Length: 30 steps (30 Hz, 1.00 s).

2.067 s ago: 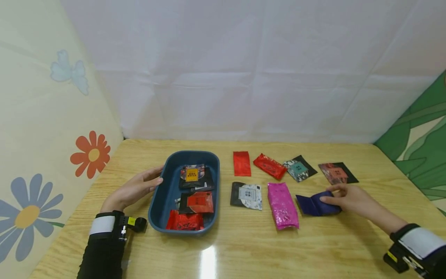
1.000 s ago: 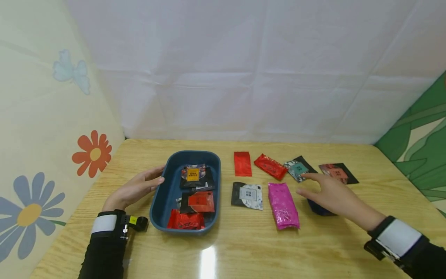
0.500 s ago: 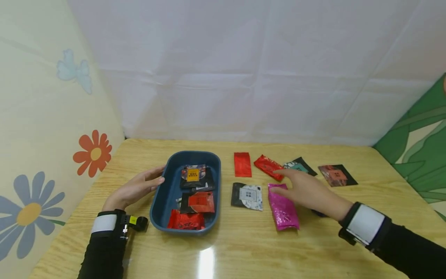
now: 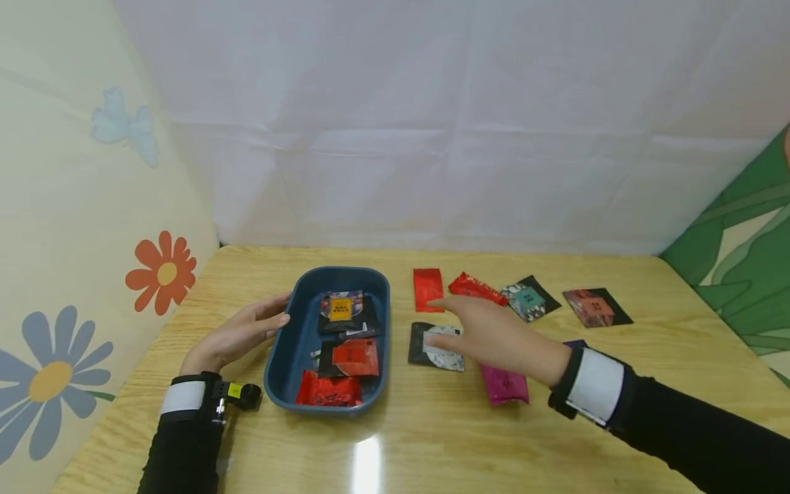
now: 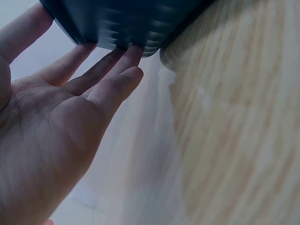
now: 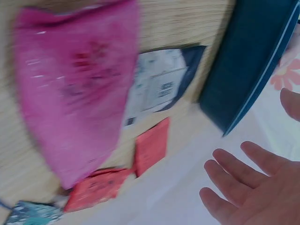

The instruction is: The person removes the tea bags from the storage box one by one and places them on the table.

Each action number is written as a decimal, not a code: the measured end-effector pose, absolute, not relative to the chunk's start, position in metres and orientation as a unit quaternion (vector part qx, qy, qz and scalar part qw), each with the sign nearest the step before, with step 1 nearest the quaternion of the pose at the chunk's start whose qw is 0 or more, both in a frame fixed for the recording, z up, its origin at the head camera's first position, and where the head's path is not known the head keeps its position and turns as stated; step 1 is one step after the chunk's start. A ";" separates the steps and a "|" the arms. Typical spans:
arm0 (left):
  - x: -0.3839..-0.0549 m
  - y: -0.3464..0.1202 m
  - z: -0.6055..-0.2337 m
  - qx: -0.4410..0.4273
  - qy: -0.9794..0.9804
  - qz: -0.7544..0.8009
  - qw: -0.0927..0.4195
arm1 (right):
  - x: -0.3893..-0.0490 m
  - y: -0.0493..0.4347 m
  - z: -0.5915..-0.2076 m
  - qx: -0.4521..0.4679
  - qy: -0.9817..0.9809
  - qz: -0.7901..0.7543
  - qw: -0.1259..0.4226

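My left hand [image 4: 243,333] touches the outer left wall of a dark blue bin [image 4: 295,360]. In the left wrist view its fingers reach out straight, tips against the wall. Inside the bin lie several packets, among them a red one [image 4: 327,390] and a black-and-red sachet [image 4: 354,357]. My right hand [image 4: 494,335] is held above the table with fingers spread and nothing in them. Below it are a black-and-white sachet [image 4: 420,348] and a pink packet [image 4: 507,385], partly hidden by the hand. The pink packet [image 6: 79,93] shows whole in the right wrist view.
Behind the right hand lie a flat red packet [image 4: 427,287], a crinkled red packet [image 4: 474,287], a teal-labelled sachet [image 4: 529,300] and a salmon-and-black sachet [image 4: 595,307]. A dark blue packet [image 4: 575,342] is mostly covered by the right wrist. A white sheet [image 4: 432,171] hangs behind the table.
My right hand has let go of the dark blue packet and moved left across the packets toward the bin. My left hand stays at the bin.
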<state>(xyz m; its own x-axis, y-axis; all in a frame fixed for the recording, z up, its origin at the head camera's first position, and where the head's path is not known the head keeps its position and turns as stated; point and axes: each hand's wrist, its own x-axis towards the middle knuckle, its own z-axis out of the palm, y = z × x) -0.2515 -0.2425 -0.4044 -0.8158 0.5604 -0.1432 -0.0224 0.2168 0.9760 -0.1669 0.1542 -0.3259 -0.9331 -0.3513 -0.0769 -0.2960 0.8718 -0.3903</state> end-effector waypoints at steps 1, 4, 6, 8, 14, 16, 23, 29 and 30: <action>-0.251 -0.243 -0.404 0.182 0.741 0.599 0.243 | -0.168 0.150 -0.325 -0.173 0.963 -0.191 0.073; -0.251 -0.243 -0.404 0.182 0.739 0.602 0.242 | -0.171 0.137 -0.323 -0.189 0.961 -0.187 0.076; -0.250 -0.243 -0.404 0.182 0.739 0.602 0.241 | -0.173 0.128 -0.322 -0.197 0.961 -0.181 0.077; -0.250 -0.244 -0.404 0.182 0.739 0.603 0.241 | -0.174 0.118 -0.321 -0.205 0.960 -0.173 0.079; -0.248 -0.245 -0.403 0.182 0.741 0.599 0.242 | -0.176 0.090 -0.320 -0.242 0.950 -0.172 0.097; -0.249 -0.245 -0.403 0.182 0.741 0.600 0.242 | -0.176 0.080 -0.321 -0.257 0.947 -0.168 0.100; -0.250 -0.244 -0.403 0.181 0.739 0.602 0.243 | -0.176 0.044 -0.325 -0.306 0.933 -0.135 0.130; -0.251 -0.243 -0.403 0.194 0.736 0.601 0.242 | -0.177 0.016 -0.328 -0.330 0.927 -0.090 0.156; -0.252 -0.243 -0.404 0.195 0.736 0.601 0.242 | -0.177 0.012 -0.328 -0.330 0.927 -0.079 0.161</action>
<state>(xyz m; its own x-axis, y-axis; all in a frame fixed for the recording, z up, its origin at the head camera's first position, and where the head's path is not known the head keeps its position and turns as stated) -0.2516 -0.2431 -0.4036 -0.8069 0.5781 -0.1217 -0.0032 0.2017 0.9794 -0.1769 0.0119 -0.3282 -0.7305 -0.6370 -0.2460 -0.5863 0.7698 -0.2523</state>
